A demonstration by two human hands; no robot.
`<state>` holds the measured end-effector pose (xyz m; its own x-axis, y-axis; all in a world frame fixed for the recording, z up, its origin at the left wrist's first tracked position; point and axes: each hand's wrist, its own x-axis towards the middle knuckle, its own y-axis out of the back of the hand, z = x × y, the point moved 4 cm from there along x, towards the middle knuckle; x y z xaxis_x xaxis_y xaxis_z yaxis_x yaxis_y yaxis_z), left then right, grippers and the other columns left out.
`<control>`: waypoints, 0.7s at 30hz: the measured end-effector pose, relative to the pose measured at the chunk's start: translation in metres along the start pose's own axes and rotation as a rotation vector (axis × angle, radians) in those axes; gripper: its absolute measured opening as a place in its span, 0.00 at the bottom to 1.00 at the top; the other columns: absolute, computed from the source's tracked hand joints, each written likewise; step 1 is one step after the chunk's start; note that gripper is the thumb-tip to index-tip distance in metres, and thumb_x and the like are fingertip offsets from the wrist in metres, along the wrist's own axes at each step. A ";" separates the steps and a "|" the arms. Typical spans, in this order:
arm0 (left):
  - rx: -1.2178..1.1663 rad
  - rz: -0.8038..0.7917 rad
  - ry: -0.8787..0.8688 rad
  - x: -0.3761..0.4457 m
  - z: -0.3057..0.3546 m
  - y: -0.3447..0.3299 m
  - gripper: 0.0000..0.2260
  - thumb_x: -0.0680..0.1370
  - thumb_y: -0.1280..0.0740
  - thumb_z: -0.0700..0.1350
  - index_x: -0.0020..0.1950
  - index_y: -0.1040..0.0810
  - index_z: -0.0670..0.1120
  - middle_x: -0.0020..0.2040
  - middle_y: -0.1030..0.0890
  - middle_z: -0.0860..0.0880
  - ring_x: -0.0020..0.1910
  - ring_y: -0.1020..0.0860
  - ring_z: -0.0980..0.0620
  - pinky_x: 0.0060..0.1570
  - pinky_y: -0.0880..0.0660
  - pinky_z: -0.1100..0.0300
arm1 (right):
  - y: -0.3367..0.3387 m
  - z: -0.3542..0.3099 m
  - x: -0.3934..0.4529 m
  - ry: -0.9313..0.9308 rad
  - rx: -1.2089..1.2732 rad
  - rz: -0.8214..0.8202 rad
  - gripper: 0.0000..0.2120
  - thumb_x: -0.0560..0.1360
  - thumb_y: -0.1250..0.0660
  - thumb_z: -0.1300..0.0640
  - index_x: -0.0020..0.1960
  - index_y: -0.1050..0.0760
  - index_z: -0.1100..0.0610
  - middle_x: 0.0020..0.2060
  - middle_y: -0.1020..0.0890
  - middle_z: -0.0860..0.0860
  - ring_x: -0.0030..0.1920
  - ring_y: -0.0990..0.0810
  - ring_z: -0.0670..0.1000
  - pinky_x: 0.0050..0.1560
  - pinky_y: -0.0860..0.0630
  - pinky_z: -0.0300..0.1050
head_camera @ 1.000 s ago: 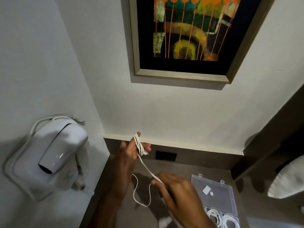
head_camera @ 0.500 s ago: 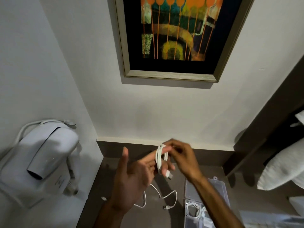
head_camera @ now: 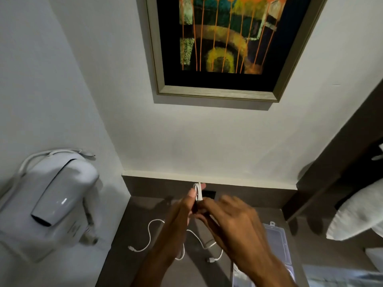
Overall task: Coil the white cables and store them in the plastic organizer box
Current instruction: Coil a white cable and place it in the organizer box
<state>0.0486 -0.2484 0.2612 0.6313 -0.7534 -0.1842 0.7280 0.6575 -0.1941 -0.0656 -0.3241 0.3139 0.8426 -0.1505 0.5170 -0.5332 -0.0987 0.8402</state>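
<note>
A coiled white cable (head_camera: pixel 198 191) stands up between my two hands above the dark tabletop (head_camera: pixel 132 224). My left hand (head_camera: pixel 182 216) holds the coil between thumb and fingers. My right hand (head_camera: pixel 232 222) pinches the coil's lower part from the right and hides most of it. A second white cable (head_camera: pixel 151 235) lies loose on the tabletop below my hands, with a plug at each end. The clear plastic organizer box (head_camera: pixel 277 245) lies open at the lower right, partly behind my right forearm.
A white wall-mounted hair dryer (head_camera: pixel 58 199) hangs on the left wall. A framed painting (head_camera: pixel 223 44) is on the back wall above. A dark socket (head_camera: pixel 209 194) sits behind the hands. White pillows (head_camera: pixel 356 214) are at the right.
Both hands have come closer together and lower over the tabletop. My right hand moved from the coil's top to grip its lower part. The cable's hanging tail is no longer seen.
</note>
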 end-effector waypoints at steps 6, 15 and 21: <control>0.039 -0.092 0.021 0.000 -0.008 0.000 0.15 0.80 0.38 0.56 0.47 0.13 0.52 0.39 0.14 0.54 0.42 0.17 0.56 0.48 0.21 0.61 | 0.020 0.028 0.018 0.039 0.188 -0.034 0.12 0.80 0.31 0.36 0.54 0.18 0.42 0.57 0.24 0.43 0.56 0.24 0.45 0.48 0.22 0.41; 0.036 -0.318 -0.005 -0.027 0.004 0.012 0.12 0.79 0.33 0.52 0.60 0.16 0.58 0.52 0.12 0.56 0.53 0.14 0.59 0.53 0.20 0.69 | -0.007 0.045 0.023 -0.069 0.890 -0.137 0.05 0.75 0.21 0.62 0.51 0.12 0.57 0.51 0.14 0.51 0.54 0.13 0.53 0.55 0.15 0.51; 0.157 -0.096 -0.022 -0.027 -0.004 0.015 0.18 0.81 0.37 0.45 0.42 0.13 0.63 0.37 0.13 0.63 0.36 0.15 0.66 0.34 0.23 0.77 | -0.025 0.046 0.010 -0.134 0.800 -0.045 0.13 0.77 0.22 0.62 0.60 0.11 0.51 0.51 0.13 0.46 0.53 0.14 0.48 0.52 0.17 0.39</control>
<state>0.0416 -0.2180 0.2590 0.5611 -0.8140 -0.1504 0.8170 0.5738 -0.0570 -0.0475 -0.3683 0.2905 0.8755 -0.2413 0.4187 -0.4343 -0.7730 0.4625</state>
